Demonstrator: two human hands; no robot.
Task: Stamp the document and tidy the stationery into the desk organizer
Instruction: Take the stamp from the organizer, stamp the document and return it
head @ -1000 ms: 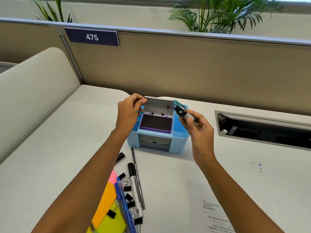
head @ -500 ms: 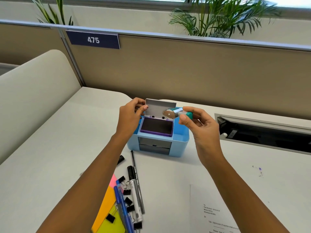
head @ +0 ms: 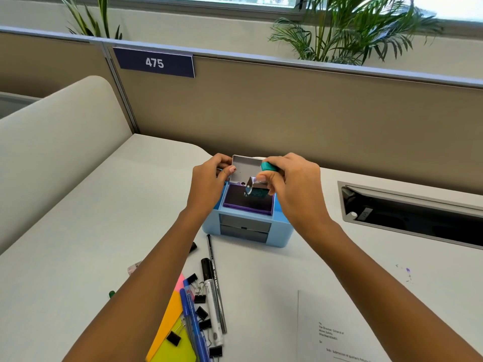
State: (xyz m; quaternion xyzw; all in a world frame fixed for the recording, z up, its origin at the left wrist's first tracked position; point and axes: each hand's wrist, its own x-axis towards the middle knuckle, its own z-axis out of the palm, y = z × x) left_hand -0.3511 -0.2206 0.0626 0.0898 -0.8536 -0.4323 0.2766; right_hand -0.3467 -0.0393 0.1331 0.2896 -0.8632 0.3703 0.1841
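A light blue desk organizer [head: 279, 235] stands mid-desk with an open purple ink pad [head: 241, 201] resting on top. My left hand [head: 209, 182] pinches the raised grey lid [head: 245, 169] at its left edge. My right hand [head: 290, 186] grips a teal-handled stamp [head: 257, 188], its metal-framed face tilted down just above the pad; contact cannot be told. The printed document [head: 337, 333] lies at the lower right. Pens [head: 192, 317], a black marker [head: 211, 296], binder clips [head: 200, 299] and coloured sticky notes [head: 167, 322] lie loose at the lower centre.
A beige cubicle partition with a "475" sign [head: 154, 62] runs behind the desk. A recessed cable tray [head: 407, 218] opens in the desk at right. A curved divider [head: 52, 142] borders the left. Small purple ink marks [head: 407, 271] spot the desk at right.
My right hand has turned the stamp from face-up to face-down and brought it left and down over the ink pad. My left hand still holds the lid up.
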